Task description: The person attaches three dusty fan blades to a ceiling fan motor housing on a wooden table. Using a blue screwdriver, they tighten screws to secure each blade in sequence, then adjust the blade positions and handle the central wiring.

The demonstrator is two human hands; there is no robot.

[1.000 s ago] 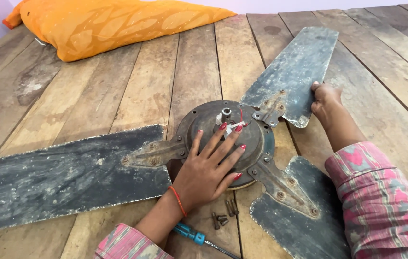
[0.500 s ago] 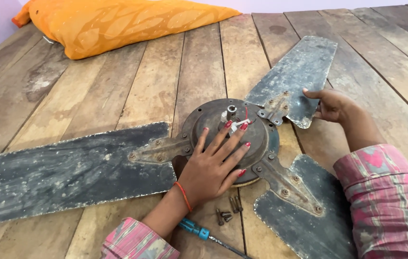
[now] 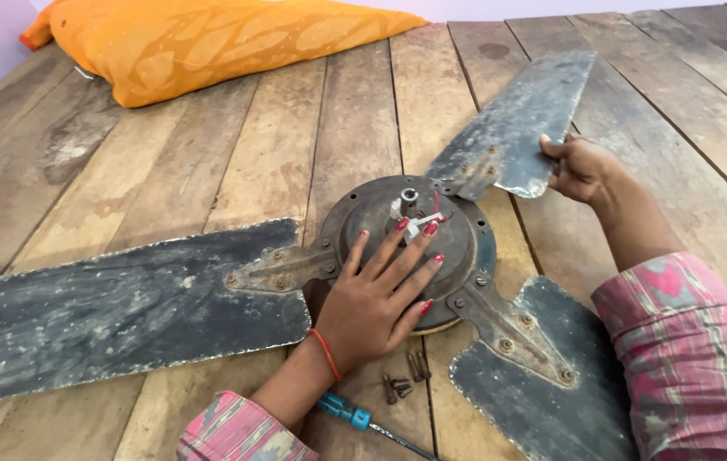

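A dirty ceiling fan lies flat on wooden planks. My left hand (image 3: 376, 294) rests spread and flat on its round motor housing (image 3: 457, 239), fingertips near the central shaft and white wires. My right hand (image 3: 581, 166) grips the near edge of the upper right blade (image 3: 513, 128), which reaches the housing's rim. The long left blade (image 3: 116, 312) and the lower right blade (image 3: 543, 388) are fixed to the housing by metal brackets with screws.
Several loose screws (image 3: 404, 380) lie on the planks just below the housing. A blue-handled screwdriver (image 3: 355, 417) lies beside my left wrist. An orange pillow (image 3: 210, 43) sits at the far left, next to a lilac wall.
My right hand has shifted along the upper right blade and now grips its edge more firmly; the blade has turned slightly. My left hand stays pressed on the housing.
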